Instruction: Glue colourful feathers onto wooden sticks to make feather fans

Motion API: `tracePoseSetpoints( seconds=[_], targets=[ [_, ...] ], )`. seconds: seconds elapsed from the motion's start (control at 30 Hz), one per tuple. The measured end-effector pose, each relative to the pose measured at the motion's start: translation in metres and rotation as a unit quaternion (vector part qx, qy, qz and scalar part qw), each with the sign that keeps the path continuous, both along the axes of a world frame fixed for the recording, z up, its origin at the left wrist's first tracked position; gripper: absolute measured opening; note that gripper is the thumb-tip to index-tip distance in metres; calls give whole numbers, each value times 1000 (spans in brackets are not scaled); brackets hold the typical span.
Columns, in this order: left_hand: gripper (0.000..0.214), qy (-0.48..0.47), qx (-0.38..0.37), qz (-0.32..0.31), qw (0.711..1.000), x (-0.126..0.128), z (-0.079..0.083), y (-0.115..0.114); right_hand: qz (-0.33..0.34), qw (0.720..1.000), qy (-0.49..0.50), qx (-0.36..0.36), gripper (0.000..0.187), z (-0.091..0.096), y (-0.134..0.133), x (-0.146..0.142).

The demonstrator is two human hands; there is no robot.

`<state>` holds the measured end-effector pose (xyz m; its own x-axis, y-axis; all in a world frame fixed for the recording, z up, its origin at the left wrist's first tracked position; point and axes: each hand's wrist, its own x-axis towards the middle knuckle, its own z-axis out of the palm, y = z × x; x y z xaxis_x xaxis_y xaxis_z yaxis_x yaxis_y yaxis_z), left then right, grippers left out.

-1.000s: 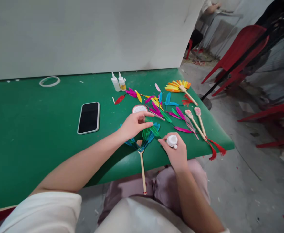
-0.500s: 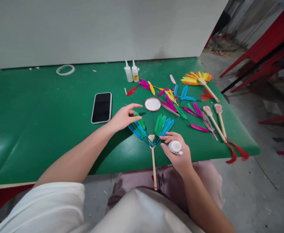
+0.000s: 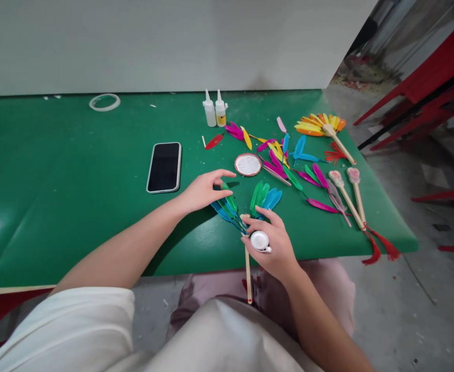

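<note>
A feather fan of green and blue feathers (image 3: 263, 197) on a wooden stick (image 3: 248, 276) lies at the near edge of the green table (image 3: 56, 206). My left hand (image 3: 203, 191) rests on the fan's left group of feathers, fingers stretched out and pressing them flat. My right hand (image 3: 271, 247) is closed round a small white glue bottle (image 3: 260, 241), its fingertips touching the fan's hub where the feathers meet the stick.
A black phone (image 3: 165, 166) lies left of the fan. Behind it are a round lid (image 3: 247, 165), two small glue bottles (image 3: 215, 109), loose coloured feathers (image 3: 273, 152), a finished yellow-orange fan (image 3: 322, 126), two wooden sticks with red tassels (image 3: 350, 199) and a tape ring (image 3: 104, 102). Red chairs (image 3: 424, 77) stand right.
My right hand with the bottle has moved left onto the fan's hub. My left hand shifted from the middle feathers to the left group, and the fan now shows a gap in its middle.
</note>
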<state>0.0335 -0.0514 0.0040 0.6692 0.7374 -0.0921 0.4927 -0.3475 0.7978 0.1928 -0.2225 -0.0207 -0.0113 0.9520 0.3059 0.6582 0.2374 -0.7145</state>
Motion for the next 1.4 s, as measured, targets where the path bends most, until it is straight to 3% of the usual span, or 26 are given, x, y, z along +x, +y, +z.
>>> tracePoseSetpoints(
  seconds=[0.2, 0.4, 0.5, 0.57, 0.7, 0.77, 0.83, 0.93, 1.0, 1.07, 1.23, 1.4],
  targets=[
    [46, -17, -10, 4, 1000, 0, -5, 1, 31, 998, -48, -2, 20, -4, 6, -4],
    [47, -93, -90, 70, 989, -1, 5, 8, -10, 999, 25, 29, 15, 3, 0, 5],
    [47, -148, -118, 112, 975, 8, 17, 13, -73, 991, 81, 81, 16, 10, -4, 22],
    [42, -170, -129, 107, 971, 24, 24, 12, -137, 976, 128, 111, 14, 14, -6, 37],
    [34, -167, -149, 17, 975, 76, 27, 0, -352, 900, 227, 120, 14, 18, -10, 68],
    [35, -135, -104, -41, 984, 103, 23, -4, -453, 853, 238, 104, 20, 17, -11, 78],
    [34, -85, 22, -83, 993, 126, 18, -4, -498, 830, 230, 96, 24, 14, -12, 84],
    [31, 5, 226, -109, 968, 144, 14, 9, -488, 841, 219, 78, 25, 9, -12, 84],
    [29, 63, 288, -123, 947, 147, 13, 21, -477, 848, 220, 68, 25, 8, -11, 82],
    [26, 105, 307, -117, 939, 143, 12, 33, -468, 850, 230, 72, 25, 7, -11, 81],
    [32, 151, 312, -26, 938, 134, 16, 55, -436, 866, 235, 74, 23, 4, -10, 78],
    [36, 168, 319, -34, 932, 167, 17, 56, -404, 892, 188, 75, 19, -3, -8, 72]
  ],
)
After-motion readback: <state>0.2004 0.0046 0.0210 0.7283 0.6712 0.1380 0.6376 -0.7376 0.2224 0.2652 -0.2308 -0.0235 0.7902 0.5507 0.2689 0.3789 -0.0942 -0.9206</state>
